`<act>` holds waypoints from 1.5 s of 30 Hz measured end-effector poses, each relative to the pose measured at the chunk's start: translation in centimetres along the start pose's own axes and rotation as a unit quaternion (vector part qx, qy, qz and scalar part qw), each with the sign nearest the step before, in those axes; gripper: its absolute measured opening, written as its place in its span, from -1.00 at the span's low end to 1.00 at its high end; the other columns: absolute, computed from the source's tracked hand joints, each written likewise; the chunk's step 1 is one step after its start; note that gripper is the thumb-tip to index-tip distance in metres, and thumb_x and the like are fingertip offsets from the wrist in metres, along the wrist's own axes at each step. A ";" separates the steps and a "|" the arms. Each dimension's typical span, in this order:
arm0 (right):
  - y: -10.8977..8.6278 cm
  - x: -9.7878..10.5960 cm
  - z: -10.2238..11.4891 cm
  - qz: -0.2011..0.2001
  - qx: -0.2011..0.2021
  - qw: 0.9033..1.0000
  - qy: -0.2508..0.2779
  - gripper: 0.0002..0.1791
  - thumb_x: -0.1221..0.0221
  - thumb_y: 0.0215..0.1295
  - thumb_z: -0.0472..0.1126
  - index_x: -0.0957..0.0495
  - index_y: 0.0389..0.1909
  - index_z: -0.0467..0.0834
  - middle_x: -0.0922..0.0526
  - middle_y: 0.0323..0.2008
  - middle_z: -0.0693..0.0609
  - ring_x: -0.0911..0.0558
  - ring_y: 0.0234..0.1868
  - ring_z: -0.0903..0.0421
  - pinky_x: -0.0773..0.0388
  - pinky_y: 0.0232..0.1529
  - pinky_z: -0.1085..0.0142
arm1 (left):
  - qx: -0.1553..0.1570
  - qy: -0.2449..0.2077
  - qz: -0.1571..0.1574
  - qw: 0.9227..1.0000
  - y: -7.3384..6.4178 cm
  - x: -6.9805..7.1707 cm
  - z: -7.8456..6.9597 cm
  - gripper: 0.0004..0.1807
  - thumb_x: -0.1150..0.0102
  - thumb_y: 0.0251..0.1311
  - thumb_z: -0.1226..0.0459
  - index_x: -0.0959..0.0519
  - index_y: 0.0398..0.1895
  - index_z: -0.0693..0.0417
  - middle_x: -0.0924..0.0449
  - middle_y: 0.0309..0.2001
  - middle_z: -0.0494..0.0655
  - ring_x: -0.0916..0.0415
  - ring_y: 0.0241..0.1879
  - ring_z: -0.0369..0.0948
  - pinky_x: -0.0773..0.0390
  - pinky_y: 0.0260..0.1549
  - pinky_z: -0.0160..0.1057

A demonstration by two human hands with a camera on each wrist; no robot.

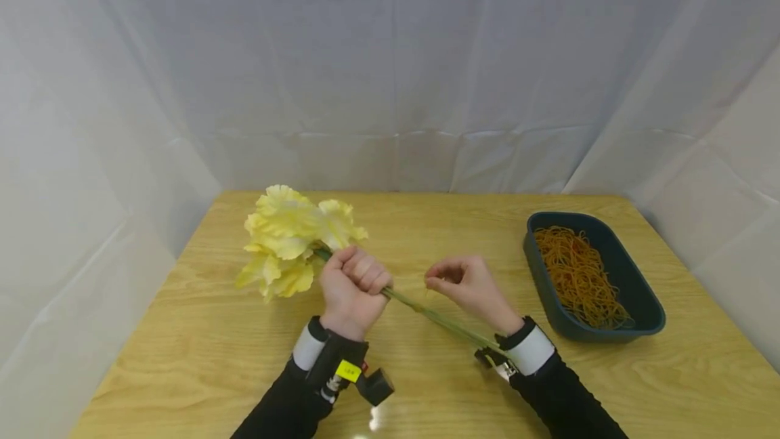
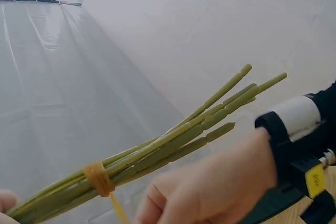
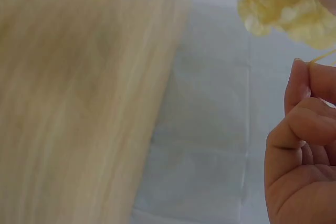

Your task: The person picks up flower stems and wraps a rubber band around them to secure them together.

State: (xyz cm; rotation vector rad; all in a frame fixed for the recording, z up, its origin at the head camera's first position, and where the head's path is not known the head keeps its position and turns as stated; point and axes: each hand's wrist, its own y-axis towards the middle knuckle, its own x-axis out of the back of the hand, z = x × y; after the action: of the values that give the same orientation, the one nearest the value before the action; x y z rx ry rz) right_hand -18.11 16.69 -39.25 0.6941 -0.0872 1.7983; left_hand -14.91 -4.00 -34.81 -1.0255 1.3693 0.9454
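I grip the green stems (image 1: 447,324) in my left hand (image 1: 355,290), its fingers curled round them close under the yellow blossoms (image 1: 283,232), which fill the left-middle of the head view. The bunch's long axis slants from those blossoms down toward the lower right, so the bare ends come out beside my right wrist. Between my two hands, a wound rubber band (image 2: 98,179) sits round the stems, and I judge this the spot that matters: a taut yellow strand (image 2: 119,211) leaves it toward my right hand (image 1: 470,288), whose thumb and forefinger pinch it at the right edge of the right wrist view. In the head view those fingertips stand just above the stem line, apart from it, so the pull runs across the axis rather than along it. My right fingertips look slightly nearer the winding than my left fist does. Over on the right of the frame, the dark tub (image 1: 615,256) of loose bands (image 1: 575,280) rests on the bench (image 1: 183,371), nearer my right hand.
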 end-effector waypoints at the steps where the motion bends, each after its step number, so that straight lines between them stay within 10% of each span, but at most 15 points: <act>1: -0.2 -0.4 0.2 0.009 -0.011 1.000 0.006 -0.91 -0.31 0.25 -0.36 -0.72 -0.28 -0.33 -0.77 -0.38 -0.20 -0.51 -0.58 0.35 -0.42 -0.54 0.48 | -0.004 -0.006 -0.002 1.000 0.0 0.0 -0.1 -0.54 0.32 0.35 0.27 0.07 -0.75 -0.09 0.20 -0.72 -0.27 0.30 -0.70 -0.33 0.29 -0.55 -0.44; 8: -2.0 -3.1 1.5 0.032 -0.055 0.997 0.048 -0.86 -0.32 0.18 -0.34 -0.70 -0.33 -0.39 -0.75 -0.44 -0.20 -0.48 -0.55 0.39 -0.43 -0.52 0.50 | -0.040 -0.025 -0.039 0.998 0.2 -0.2 -0.3 -0.49 0.44 0.45 0.22 0.06 -0.77 -0.07 0.20 -0.72 -0.26 0.32 -0.69 -0.33 0.31 -0.53 -0.43; 18: -4.4 -5.8 4.6 0.003 -0.063 0.995 -0.076 -0.95 -0.31 0.19 -0.29 -0.68 -0.44 -0.12 -0.65 -0.51 0.09 -0.39 -0.50 0.38 -0.37 -0.46 0.48 | -0.093 -0.073 -0.067 0.991 0.3 -0.4 -1.3 -0.54 0.30 0.30 0.30 0.08 -0.78 -0.06 0.22 -0.72 -0.24 0.34 -0.66 -0.33 0.32 -0.51 -0.44; 21: -4.9 -6.1 5.3 -0.011 -0.075 0.996 -0.044 -0.97 -0.33 0.18 -0.28 -0.70 -0.43 -0.14 -0.69 -0.50 0.06 -0.42 -0.53 0.38 -0.40 -0.49 0.49 | -0.118 -0.065 -0.073 0.988 0.3 -0.5 -1.5 -0.56 0.25 0.22 0.33 0.08 -0.78 -0.05 0.22 -0.73 -0.23 0.33 -0.67 -0.33 0.31 -0.51 -0.43; 29: -6.1 -6.9 5.6 -0.084 0.041 0.996 -0.002 -0.89 -0.35 0.09 -0.44 -0.74 -0.44 -0.17 -0.70 -0.58 0.03 -0.35 -0.62 0.48 -0.36 -0.60 0.53 | -0.187 -0.012 -0.092 0.978 0.6 -0.3 -1.9 -0.56 0.31 0.27 0.35 0.10 -0.77 -0.04 0.23 -0.71 -0.23 0.33 -0.65 -0.32 0.32 -0.50 -0.39; 36: -6.7 -6.2 6.8 -0.169 0.237 0.948 -0.126 -0.75 -0.38 0.01 -0.54 -0.67 -0.38 -0.14 -0.59 -0.53 0.11 -0.34 -0.60 0.37 -0.31 -0.52 0.66 | -0.210 0.054 -0.085 0.972 0.7 0.5 -1.4 -0.55 0.46 0.43 0.33 0.16 -0.70 -0.05 0.25 -0.69 -0.22 0.33 -0.65 -0.30 0.32 -0.50 -0.37; 40: -6.4 -4.9 7.6 -0.197 0.288 0.921 -0.174 -0.94 -0.24 0.33 -0.37 -0.66 -0.34 -0.22 -0.66 -0.44 0.01 -0.49 -0.55 0.29 -0.45 -0.46 0.62 | -0.191 0.103 -0.074 0.973 0.6 0.7 -0.7 -0.57 0.50 0.43 0.34 0.17 -0.67 -0.04 0.27 -0.66 -0.21 0.36 -0.63 -0.28 0.34 -0.49 -0.34; 45: -5.4 -2.9 8.2 -0.256 0.320 0.889 -0.203 -0.70 -0.07 0.50 -0.22 -0.67 -0.36 -0.28 -0.70 -0.42 -0.07 -0.57 -0.57 0.23 -0.51 -0.49 0.54 | -0.139 0.191 -0.060 0.970 0.7 0.7 0.0 -0.60 0.50 0.43 0.34 0.17 -0.64 -0.04 0.27 -0.65 -0.21 0.36 -0.63 -0.28 0.33 -0.48 -0.33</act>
State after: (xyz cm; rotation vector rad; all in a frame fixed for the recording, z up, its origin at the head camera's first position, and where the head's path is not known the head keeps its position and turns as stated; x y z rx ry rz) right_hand -9.43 12.85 -35.45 1.4137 0.3989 1.1285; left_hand -15.58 -3.83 -35.55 -1.5509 1.4910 0.8946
